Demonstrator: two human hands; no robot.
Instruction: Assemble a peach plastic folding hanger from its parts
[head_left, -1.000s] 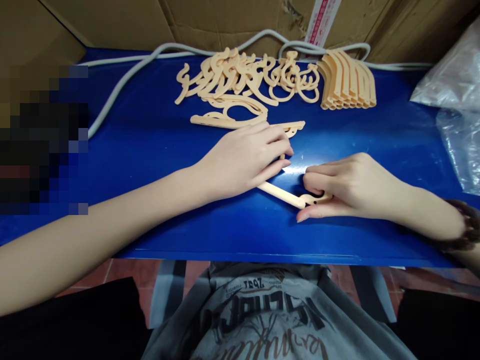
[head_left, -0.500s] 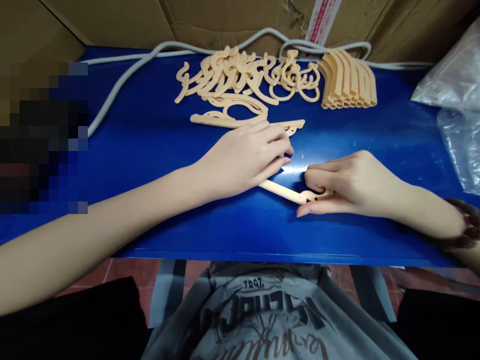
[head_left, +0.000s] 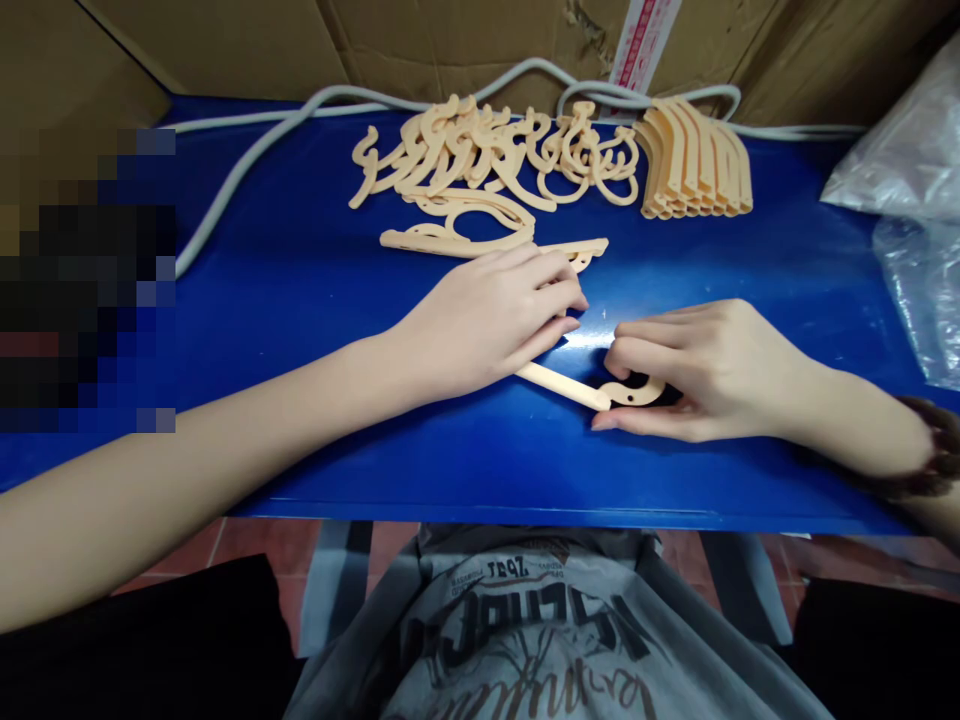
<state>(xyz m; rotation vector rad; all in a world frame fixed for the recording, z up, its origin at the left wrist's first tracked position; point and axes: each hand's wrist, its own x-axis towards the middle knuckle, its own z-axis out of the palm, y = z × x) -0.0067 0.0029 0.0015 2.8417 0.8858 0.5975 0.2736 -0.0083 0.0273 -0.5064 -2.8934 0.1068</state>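
A peach plastic hanger piece [head_left: 570, 387] lies flat on the blue table [head_left: 300, 300], near its front edge. My left hand [head_left: 487, 320] presses down on the piece's far end and covers most of it. My right hand [head_left: 705, 370] pinches the curved hook end [head_left: 637, 392] between thumb and fingers. Just behind my left hand lies another flat hanger arm [head_left: 465, 240].
A loose heap of peach hook parts [head_left: 495, 150] lies at the back, with a neat stack of hanger arms [head_left: 694, 160] to its right. A grey cable [head_left: 247, 160] loops along the back. Clear plastic bags [head_left: 907, 200] sit at the right, cardboard boxes [head_left: 450, 40] behind.
My right hand has shifted slightly on the hook end, so more of the hook shows. My left hand stays put.
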